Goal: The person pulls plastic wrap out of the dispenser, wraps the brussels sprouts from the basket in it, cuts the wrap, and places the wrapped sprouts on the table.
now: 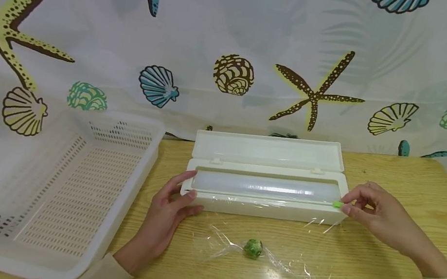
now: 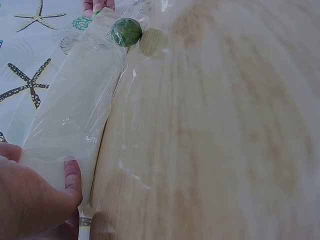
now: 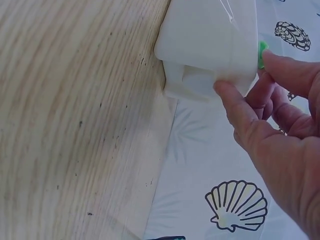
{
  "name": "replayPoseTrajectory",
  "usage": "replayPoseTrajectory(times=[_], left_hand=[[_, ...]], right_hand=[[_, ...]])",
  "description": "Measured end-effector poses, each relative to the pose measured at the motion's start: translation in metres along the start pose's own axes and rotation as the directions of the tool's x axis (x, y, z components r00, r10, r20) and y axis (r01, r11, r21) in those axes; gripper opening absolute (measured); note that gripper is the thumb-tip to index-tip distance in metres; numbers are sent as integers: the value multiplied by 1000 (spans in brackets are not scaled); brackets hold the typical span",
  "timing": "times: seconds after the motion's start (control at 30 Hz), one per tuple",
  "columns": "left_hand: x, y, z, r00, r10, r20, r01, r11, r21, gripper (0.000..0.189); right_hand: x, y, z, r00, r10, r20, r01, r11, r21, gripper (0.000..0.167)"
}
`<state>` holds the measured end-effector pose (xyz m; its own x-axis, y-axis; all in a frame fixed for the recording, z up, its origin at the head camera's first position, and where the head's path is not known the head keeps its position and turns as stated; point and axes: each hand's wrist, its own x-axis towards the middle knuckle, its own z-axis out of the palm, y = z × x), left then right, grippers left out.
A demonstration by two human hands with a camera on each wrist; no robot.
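A long white cling film dispenser [image 1: 265, 209] lies on the table with its lid [image 1: 270, 150] raised and a film roll [image 1: 264, 186] inside. My left hand [image 1: 169, 212] grips its left end, thumb at the front. At the opposite end, my right hand [image 1: 375, 216] pinches the small green slider [image 1: 337, 204]; one finger touches the end wall in the right wrist view. Clear film [image 1: 295, 267] stretches from the box over the near tabletop. A small round green thing [image 1: 253, 248] sits within the bunched film; its exact kind is unclear.
To the left stands a white perforated plastic basket [image 1: 113, 225], tilted in view. Behind the wooden table [image 1: 397, 188] hangs a cloth [image 1: 268, 33] printed with starfish and shells.
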<state>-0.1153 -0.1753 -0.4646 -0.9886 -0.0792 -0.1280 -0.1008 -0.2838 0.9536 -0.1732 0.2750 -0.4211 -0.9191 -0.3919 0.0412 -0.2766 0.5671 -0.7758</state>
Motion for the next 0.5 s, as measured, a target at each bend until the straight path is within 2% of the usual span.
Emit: replayPoseTrajectory(times=[0.33,0.5], left_hand=[[0,1,1,1000,1,3,-1,1000,-1,51],[0,1,1,1000,-5,1,5,1000,0,51]], right_hand=[[-6,16,-4,994,-109,-5,109,994,-6,3],[-5,15,-4,996,-84,0,84,996,-5,4]])
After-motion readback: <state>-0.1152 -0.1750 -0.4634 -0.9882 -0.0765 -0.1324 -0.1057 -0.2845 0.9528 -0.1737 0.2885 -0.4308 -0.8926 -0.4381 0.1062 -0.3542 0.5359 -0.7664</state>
